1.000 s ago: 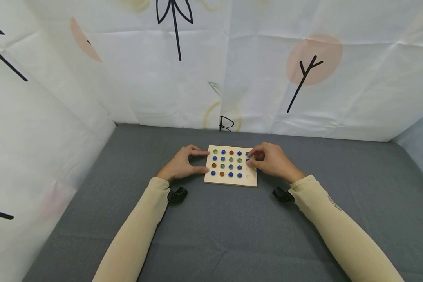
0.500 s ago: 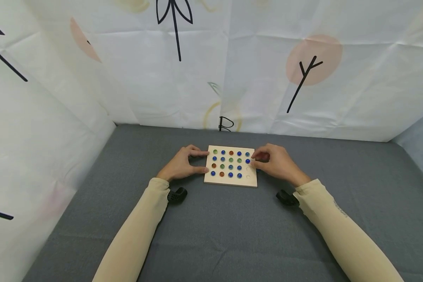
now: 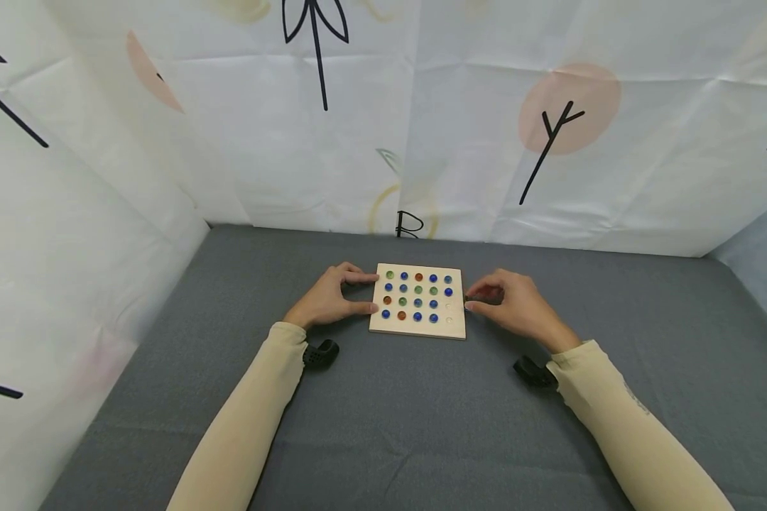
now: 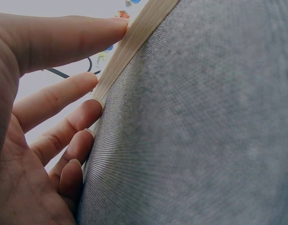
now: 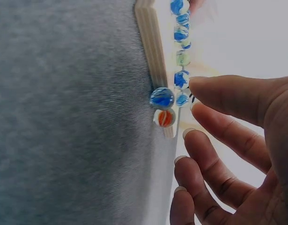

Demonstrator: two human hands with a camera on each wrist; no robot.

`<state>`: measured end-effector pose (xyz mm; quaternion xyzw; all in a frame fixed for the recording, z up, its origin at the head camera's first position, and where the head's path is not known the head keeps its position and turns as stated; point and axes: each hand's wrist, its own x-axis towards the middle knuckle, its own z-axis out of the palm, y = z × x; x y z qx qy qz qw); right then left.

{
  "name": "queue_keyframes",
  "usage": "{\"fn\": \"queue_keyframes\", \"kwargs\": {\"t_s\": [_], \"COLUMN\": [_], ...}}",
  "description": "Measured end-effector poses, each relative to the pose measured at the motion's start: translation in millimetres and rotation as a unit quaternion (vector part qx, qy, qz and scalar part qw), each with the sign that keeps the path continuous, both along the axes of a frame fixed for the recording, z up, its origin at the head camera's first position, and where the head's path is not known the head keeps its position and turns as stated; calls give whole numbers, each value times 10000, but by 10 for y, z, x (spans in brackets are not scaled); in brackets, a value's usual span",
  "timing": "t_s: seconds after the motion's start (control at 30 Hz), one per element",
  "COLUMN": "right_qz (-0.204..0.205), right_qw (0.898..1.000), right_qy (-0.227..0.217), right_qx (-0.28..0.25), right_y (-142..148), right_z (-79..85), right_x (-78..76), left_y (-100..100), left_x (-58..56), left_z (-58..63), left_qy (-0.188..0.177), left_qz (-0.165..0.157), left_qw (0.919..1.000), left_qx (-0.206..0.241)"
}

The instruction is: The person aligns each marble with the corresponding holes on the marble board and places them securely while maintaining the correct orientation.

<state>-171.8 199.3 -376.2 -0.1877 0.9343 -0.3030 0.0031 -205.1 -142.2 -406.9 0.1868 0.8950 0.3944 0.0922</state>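
Note:
A pale wooden board (image 3: 455,331) lies on the table, with rows of glass marbles (image 3: 418,290) in blue, green and orange set in its hollows. Two bare hollows (image 3: 449,313) show at its lower right. My left hand (image 3: 324,297) touches the board's left edge with thumb and forefinger stretched apart. Just off the right edge hovers my right hand (image 3: 518,306), thumb and fingers apart with nothing between them. In the right wrist view, a blue marble (image 5: 162,98) and an orange marble (image 5: 165,118) sit beside the board's edge, close to the fingertips.
Grey cloth (image 3: 383,426) covers the table and spreads around the board. A white printed curtain (image 3: 460,142) stands behind it and along the left side. Dark wrist cameras (image 3: 322,354) sit at both sleeve cuffs.
My right hand has drawn off the board's right column, moving right to beside the edge, leaving a blue marble uncovered in the second row. My left hand stays in place.

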Motion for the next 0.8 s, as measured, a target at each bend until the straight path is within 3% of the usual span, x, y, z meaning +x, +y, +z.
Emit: {"fn": "queue_keyframes", "kwargs": {"t_s": [0.8], "right_qz": [106], "right_qw": [9998], "right_qy": [-148], "right_qx": [-19], "right_y": [35], "right_z": [-148], "right_x": [71], "left_y": [-6], "left_x": [2], "left_z": [-1], "left_qy": [-52], "left_qz": [12], "left_qw": [10000], "left_qx": [22]}}
